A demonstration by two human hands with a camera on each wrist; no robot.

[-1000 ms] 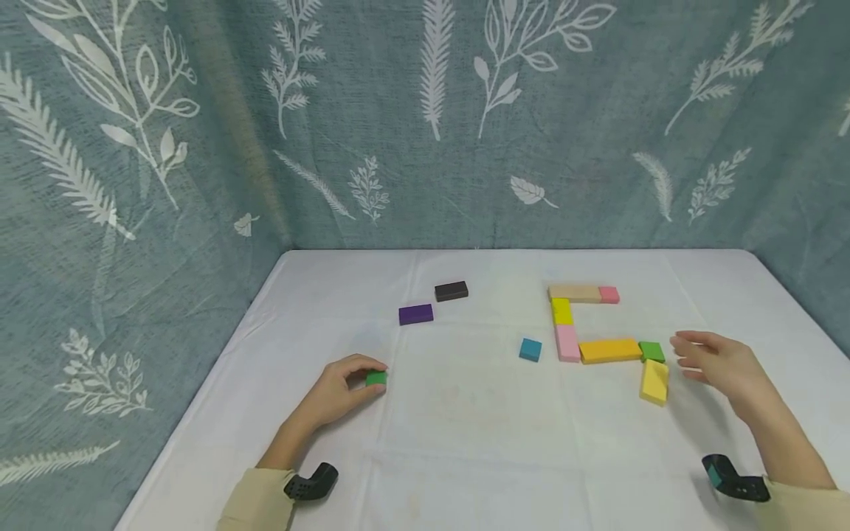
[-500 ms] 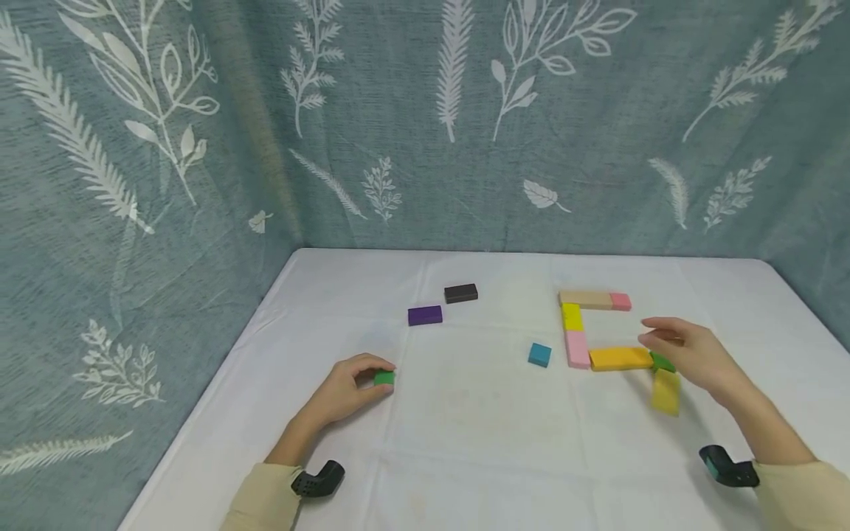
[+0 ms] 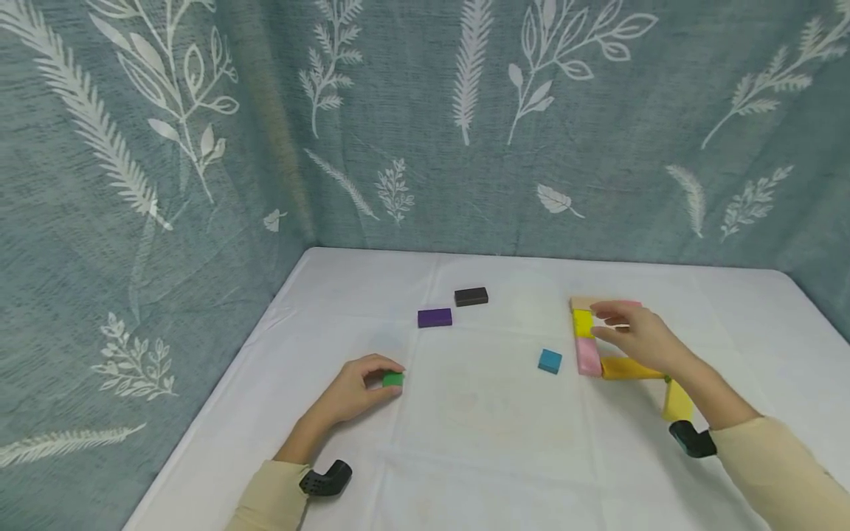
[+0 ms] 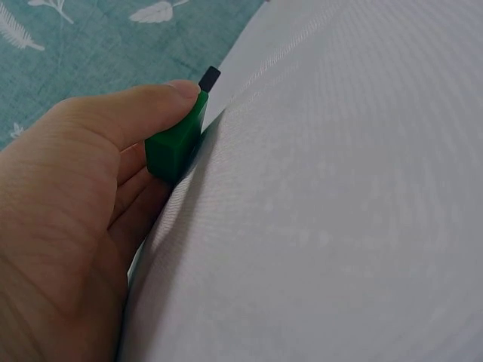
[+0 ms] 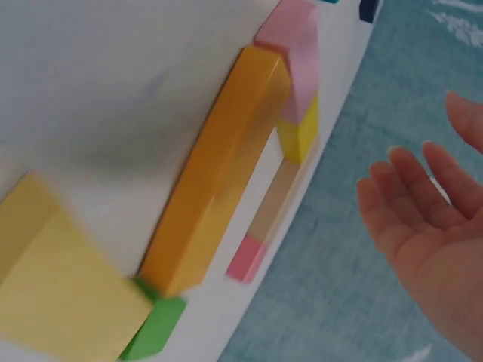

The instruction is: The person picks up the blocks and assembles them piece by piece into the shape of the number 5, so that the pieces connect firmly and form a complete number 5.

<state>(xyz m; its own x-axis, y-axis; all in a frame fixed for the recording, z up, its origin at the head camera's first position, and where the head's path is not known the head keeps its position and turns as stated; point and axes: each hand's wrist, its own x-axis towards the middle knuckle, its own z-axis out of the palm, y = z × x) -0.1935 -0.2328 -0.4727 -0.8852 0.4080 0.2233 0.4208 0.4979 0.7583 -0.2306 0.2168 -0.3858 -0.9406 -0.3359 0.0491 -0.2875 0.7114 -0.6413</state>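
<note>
One small, plain green block (image 3: 392, 379) with flat faces is pinched by the left hand (image 3: 358, 389), at left of the white-clothed counter (image 3: 478, 435); the right hand (image 3: 640, 335), relaxed and empty, hovers over multicoloured rectangular blocks (image 3: 588, 357).

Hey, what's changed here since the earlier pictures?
The right hand has moved left and forward to near the small yellow block, holding nothing. Nothing was picked up or let go. The left hand still holds the dark green block, and the blue block, purple block and black block stayed put.
</note>
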